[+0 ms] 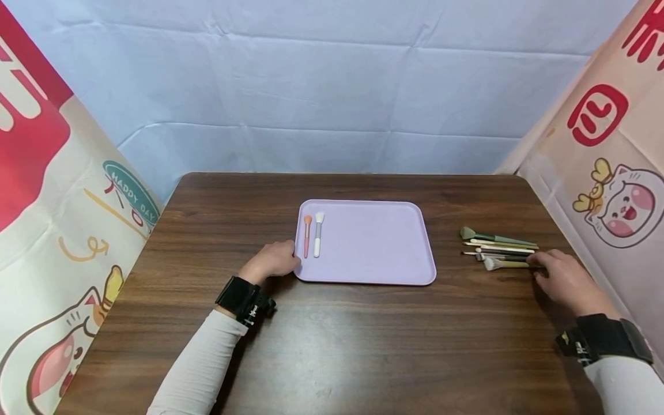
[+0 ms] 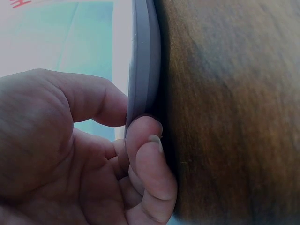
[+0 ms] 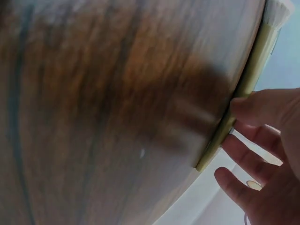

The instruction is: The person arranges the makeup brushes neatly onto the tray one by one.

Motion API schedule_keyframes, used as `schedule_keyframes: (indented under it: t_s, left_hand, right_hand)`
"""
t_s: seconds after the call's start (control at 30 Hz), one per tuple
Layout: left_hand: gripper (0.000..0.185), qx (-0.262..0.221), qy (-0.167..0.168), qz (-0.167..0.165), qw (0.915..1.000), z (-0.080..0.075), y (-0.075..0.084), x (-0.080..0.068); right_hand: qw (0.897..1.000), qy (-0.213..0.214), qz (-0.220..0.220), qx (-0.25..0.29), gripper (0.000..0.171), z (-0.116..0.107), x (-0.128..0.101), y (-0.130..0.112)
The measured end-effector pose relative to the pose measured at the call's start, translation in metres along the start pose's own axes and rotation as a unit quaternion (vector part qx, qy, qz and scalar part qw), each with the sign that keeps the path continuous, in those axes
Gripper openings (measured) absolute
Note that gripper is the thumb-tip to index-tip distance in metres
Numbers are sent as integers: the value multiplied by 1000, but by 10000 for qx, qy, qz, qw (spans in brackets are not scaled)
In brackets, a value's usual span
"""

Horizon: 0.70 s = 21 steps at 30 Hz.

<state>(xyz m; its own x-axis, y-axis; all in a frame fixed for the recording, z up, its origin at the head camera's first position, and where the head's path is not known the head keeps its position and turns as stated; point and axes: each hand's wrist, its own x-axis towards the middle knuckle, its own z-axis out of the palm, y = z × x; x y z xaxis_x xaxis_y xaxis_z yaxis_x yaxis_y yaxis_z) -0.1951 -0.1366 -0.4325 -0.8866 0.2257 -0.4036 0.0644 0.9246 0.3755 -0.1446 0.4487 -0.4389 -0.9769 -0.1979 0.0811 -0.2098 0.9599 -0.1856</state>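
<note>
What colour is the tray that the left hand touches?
The tray is light purple; it shows best in the head view.

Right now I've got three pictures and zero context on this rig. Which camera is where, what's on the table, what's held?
No robot here: just a person's bare left hand and right hand. The wide picture comes from a head-worn camera looking forward and down; the two close-ups come from cameras worn on each wrist.

On the dark brown wood-grain table sits a lilac rounded rectangular tray, with a slim orange-tipped brush and a white-bristled brush with a grey-and-white handle near its left end. A bunch of mixed brushes lies right of the tray.

The left hand grips the tray's left edge. The right hand pinches a white-bristled brush with a yellow-green handle between thumb and fingers.
</note>
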Motion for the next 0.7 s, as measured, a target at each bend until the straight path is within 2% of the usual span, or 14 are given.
schedule_keyframes:
  t_s: [0.2,0.47,0.7]
  left_hand:
    - [23,-18,-11,-7,10000,-1,0,-1]
    - [23,-31,11,48,10000,-1,1,-1]
    - [20,10,-12,87,10000,-1,0,-2]
  right_hand:
    - [9996,80,-263,-118,26,3,3,2]
    - [9975,141,-630,-285,15,3,8,6]
    - [9974,-81,-632,-322,17,0,6,5]
